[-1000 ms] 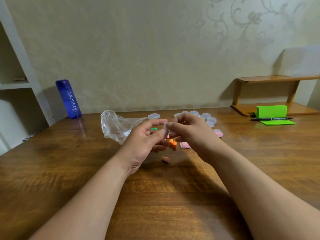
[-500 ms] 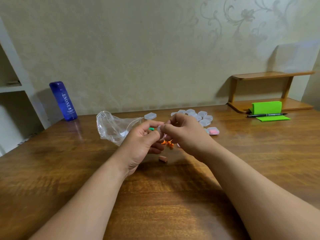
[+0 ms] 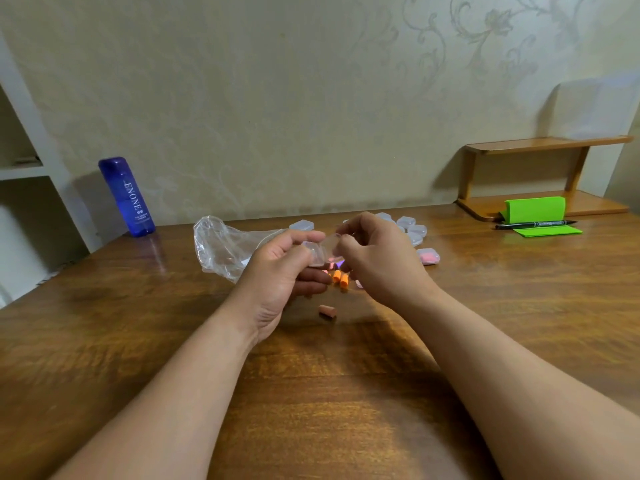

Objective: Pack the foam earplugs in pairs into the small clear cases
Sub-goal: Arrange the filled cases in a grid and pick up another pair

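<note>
Above the table's middle, my left hand (image 3: 280,271) and my right hand (image 3: 377,258) both pinch one small clear case (image 3: 323,249), whose lid stands partly raised. Two orange earplugs (image 3: 340,279) lie on the wood just below the hands, and a pale pink earplug (image 3: 327,310) lies nearer me. Several clear cases (image 3: 412,232) cluster behind my right hand. To their right sits a case with pink earplugs inside (image 3: 428,255). One more clear case (image 3: 302,225) lies behind my left hand.
A crumpled clear plastic bag (image 3: 225,247) lies left of my hands. At the back left stands a blue bottle (image 3: 126,197). A green note pad (image 3: 535,211) and a black pen (image 3: 535,224) lie at the back right by a small wooden shelf (image 3: 543,147).
Both hands stayed together on the clear case and its lid has come up. The camera has shifted slightly.
</note>
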`<state>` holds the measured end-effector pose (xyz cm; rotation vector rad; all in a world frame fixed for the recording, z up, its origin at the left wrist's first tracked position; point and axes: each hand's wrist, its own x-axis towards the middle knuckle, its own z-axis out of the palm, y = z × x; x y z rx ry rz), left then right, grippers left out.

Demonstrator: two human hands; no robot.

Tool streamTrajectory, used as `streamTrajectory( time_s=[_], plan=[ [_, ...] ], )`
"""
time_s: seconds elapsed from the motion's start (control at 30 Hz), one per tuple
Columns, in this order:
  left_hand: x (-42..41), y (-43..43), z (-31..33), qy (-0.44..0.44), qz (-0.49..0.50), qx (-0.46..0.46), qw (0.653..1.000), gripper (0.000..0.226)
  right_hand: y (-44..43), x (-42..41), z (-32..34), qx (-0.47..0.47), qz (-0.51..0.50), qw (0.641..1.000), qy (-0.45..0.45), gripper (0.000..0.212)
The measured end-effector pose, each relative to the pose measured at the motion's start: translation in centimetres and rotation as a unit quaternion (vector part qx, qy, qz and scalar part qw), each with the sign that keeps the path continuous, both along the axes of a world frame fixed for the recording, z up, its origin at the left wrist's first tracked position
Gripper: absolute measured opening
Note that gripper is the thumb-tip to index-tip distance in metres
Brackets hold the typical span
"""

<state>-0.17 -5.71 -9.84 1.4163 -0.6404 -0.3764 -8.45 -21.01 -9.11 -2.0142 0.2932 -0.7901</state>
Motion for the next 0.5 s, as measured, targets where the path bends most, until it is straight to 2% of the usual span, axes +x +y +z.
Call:
streamTrajectory(
  time_s=[0.13,0.23,0.3,0.4,0.5],
  plan=[
    [-0.2,0.2,0.4,0.065,-0.055,-0.023,0.996,0.035,-0.6,0.4,-0.1,0.006,-0.002,1.000,-0.015,0.015],
    [-1.1,0.4,0.6,0.080,-0.137,0.015,0.987,0.038,-0.8,0.4,0.0,0.020,0.033,0.999,-0.033,0.017],
    [-1.6,0.3,0.4,0.066,-0.170,0.044,0.982,0.032,-0.4,0.2,-0.1,0.039,0.080,0.996,-0.019,0.015],
    [-1.2,0.4,0.5,0.082,-0.145,0.064,0.984,0.016,0.0,0.1,-0.2,0.018,0.109,0.994,0.001,0.014],
    [-0.1,0.5,1.1,0.137,-0.096,0.009,0.986,0.042,-0.2,0.0,0.0,0.027,0.080,0.996,-0.007,0.025]
  ],
)
